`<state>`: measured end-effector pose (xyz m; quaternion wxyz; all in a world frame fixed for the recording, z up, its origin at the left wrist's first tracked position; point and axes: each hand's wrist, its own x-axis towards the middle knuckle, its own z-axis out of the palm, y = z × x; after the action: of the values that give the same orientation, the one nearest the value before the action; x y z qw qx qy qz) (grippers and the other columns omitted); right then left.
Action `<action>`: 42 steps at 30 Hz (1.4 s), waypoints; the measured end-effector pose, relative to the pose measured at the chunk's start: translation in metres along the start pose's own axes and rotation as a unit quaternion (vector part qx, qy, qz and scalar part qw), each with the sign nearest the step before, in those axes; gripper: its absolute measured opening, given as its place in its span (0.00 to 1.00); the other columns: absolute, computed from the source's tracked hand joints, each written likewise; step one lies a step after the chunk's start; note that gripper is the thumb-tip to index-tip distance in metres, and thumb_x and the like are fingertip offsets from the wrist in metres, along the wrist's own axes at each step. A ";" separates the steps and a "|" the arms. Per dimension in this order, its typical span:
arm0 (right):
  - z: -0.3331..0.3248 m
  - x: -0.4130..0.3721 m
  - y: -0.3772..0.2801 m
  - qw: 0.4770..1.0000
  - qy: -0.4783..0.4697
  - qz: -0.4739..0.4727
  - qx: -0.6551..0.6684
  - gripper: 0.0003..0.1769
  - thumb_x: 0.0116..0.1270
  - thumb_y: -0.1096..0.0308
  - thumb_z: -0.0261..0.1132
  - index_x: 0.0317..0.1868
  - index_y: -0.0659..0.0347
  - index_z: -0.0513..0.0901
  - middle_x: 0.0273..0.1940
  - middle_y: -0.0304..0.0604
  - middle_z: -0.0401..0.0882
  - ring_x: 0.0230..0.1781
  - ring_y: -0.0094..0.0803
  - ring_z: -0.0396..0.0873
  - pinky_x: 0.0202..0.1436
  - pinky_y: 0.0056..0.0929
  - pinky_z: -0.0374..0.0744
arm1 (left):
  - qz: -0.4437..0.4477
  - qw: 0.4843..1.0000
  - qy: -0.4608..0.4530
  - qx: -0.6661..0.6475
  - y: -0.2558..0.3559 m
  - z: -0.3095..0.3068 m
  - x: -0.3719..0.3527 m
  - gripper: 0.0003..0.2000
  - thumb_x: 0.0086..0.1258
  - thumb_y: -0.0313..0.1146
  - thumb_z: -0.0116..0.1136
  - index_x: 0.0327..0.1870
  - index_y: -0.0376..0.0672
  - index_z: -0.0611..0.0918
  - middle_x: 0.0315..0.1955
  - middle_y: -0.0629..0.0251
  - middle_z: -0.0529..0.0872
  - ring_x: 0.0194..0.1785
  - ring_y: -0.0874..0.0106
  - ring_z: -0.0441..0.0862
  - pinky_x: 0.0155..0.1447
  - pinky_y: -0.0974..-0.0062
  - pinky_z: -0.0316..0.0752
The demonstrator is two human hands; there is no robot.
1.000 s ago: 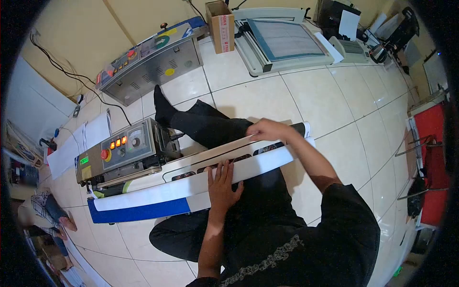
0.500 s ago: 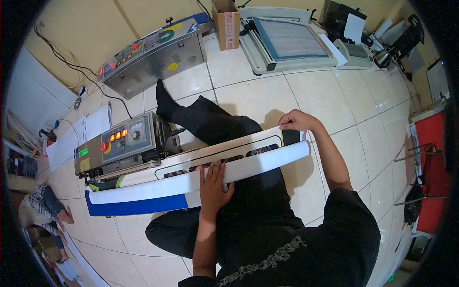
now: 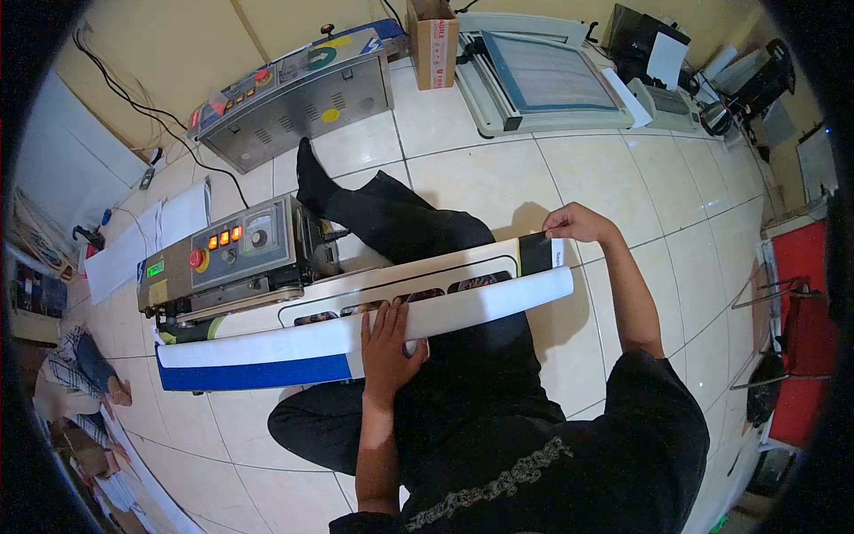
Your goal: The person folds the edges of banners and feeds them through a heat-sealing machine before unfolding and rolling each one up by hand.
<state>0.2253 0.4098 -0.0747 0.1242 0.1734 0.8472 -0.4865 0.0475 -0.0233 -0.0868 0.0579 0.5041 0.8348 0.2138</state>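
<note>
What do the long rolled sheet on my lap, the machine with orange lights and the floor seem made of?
Rolled sheet: probably glossy printed paper or thin plastic film; it curls smoothly and shines. Machine: brushed sheet metal, grey with dull sheen. Floor: glazed ceramic tile, cream, with grout lines and reflections.
</note>
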 end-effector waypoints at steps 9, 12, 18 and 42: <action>0.009 0.009 -0.004 0.998 0.024 -0.041 0.036 0.06 0.62 0.72 0.70 0.39 0.63 0.85 0.31 0.34 0.84 0.33 0.20 0.77 0.42 0.24 0.77 | -0.014 1.000 0.027 0.005 -0.011 -0.001 -0.009 0.32 0.60 0.43 0.62 0.66 0.41 0.72 0.66 0.56 0.73 0.72 0.57 0.65 0.77 0.50 0.48; 0.012 0.013 -0.006 0.998 0.024 -0.042 0.037 0.06 0.62 0.73 0.70 0.39 0.63 0.85 0.31 0.34 0.84 0.33 0.19 0.78 0.42 0.24 0.78 | -0.027 0.999 0.011 0.015 -0.014 -0.002 -0.010 0.33 0.60 0.44 0.62 0.67 0.40 0.71 0.67 0.55 0.72 0.73 0.57 0.64 0.77 0.50 0.46; 0.015 0.019 -0.009 0.998 -0.003 -0.029 0.055 0.07 0.63 0.71 0.70 0.40 0.64 0.85 0.32 0.35 0.85 0.34 0.20 0.79 0.44 0.24 0.78 | -0.040 0.999 -0.013 0.017 -0.021 -0.007 -0.015 0.36 0.58 0.45 0.65 0.68 0.39 0.69 0.69 0.53 0.69 0.74 0.54 0.61 0.78 0.50 0.45; 0.038 0.063 0.000 0.992 -0.086 -0.042 0.077 0.05 0.69 0.72 0.62 0.37 0.65 0.82 0.29 0.34 0.80 0.33 0.21 0.74 0.42 0.25 0.76 | -0.101 0.995 0.019 -0.014 -0.030 -0.034 -0.032 0.34 0.59 0.44 0.66 0.66 0.37 0.72 0.67 0.47 0.68 0.73 0.48 0.60 0.76 0.45 0.47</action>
<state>0.1696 0.3875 -0.1174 0.1624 0.1042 0.7999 -0.5683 0.0279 -0.0726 -0.0718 0.0710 0.4123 0.8791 0.2282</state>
